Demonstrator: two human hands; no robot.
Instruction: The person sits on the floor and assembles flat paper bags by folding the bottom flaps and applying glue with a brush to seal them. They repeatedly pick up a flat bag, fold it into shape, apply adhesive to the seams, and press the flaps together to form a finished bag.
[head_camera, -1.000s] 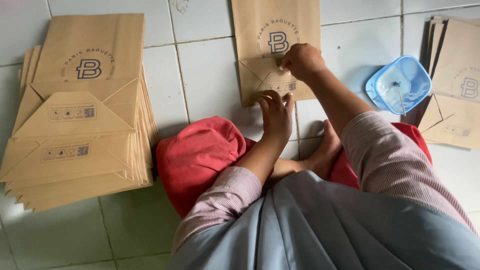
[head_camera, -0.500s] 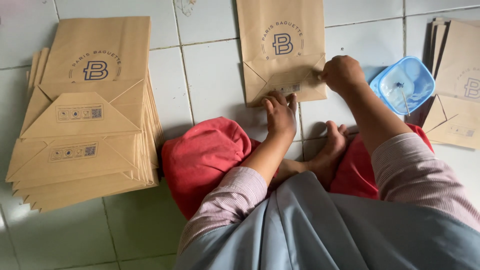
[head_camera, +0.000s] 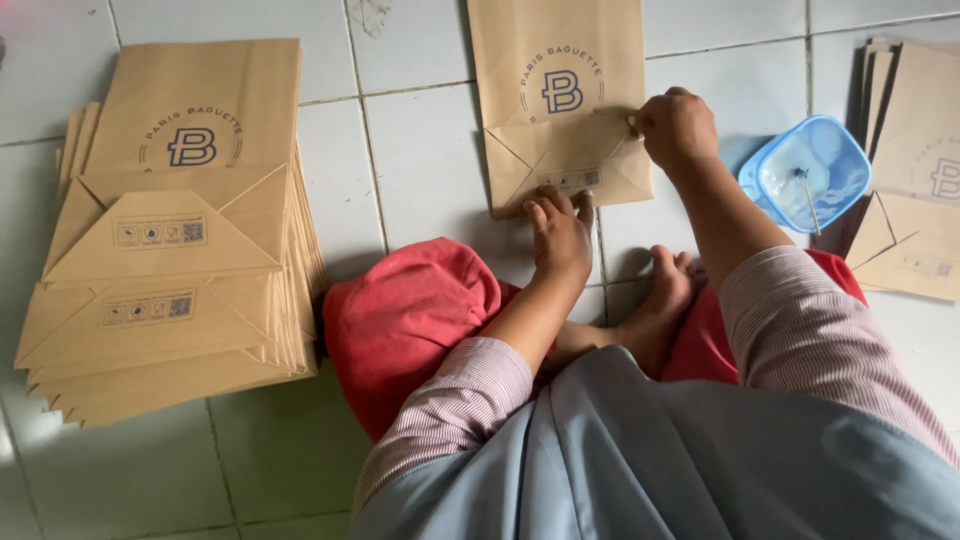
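Pale tiled floor with grey grout lines, seen from above; seated on it, red trouser legs and a bare foot tucked in front. Tall stack of flat brown paper bags at left, folded bottoms facing up, fanned slightly at the edges. Second, smaller pile of brown bags at far right, partly cut by the frame edge. Small light-blue plastic tub just beside that pile, shallow clear or whitish contents and a thin stick standing in it. 1 single brown paper bag flat on the tiles ahead, bottom flap toward the body. Left hand pressed flat, fingers spread loose on the bag's lower edge, gripping nothing. Right hand curled into a loose fist, touching the bag's right edge at the fold line; whether anything is pinched inside, cannot tell.
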